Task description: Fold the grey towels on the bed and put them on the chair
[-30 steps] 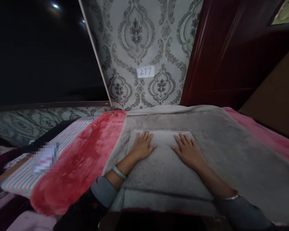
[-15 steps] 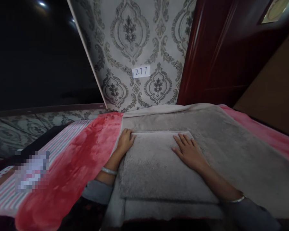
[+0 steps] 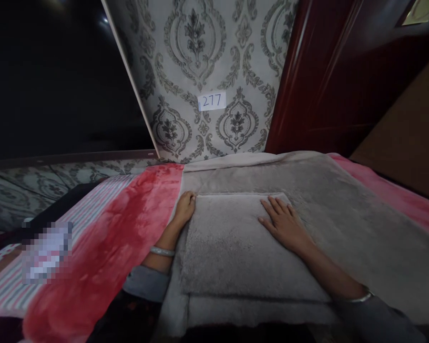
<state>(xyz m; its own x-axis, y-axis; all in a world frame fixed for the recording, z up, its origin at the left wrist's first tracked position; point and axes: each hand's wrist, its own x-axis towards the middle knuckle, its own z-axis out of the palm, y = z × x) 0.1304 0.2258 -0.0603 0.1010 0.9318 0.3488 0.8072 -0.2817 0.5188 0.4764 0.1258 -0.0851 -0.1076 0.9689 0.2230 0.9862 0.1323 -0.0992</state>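
A grey plush cloth [image 3: 232, 247], folded into a flat rectangle, lies before me on a larger grey blanket [image 3: 357, 228]. At its far left corner, my left hand [image 3: 185, 207] has its fingers drawn together, the thumb against the corner; it looks pinched there. My right hand [image 3: 284, 223] rests palm down near the far right corner, its fingers spread over the fabric. A lower grey layer [image 3: 257, 314] shows along the near edge of the cloth.
Red plush fabric [image 3: 125, 238] and a striped sheet [image 3: 14, 290] lie to the left. A dark screen [image 3: 57, 81] stands behind them. At the back are patterned wallpaper [image 3: 196, 43] with a "277" label [image 3: 212, 101] and a dark red door [image 3: 318, 76].
My left thumb has drawn in against the fingers at the corner. The right hand stays spread on the cloth. The view has shifted slightly.
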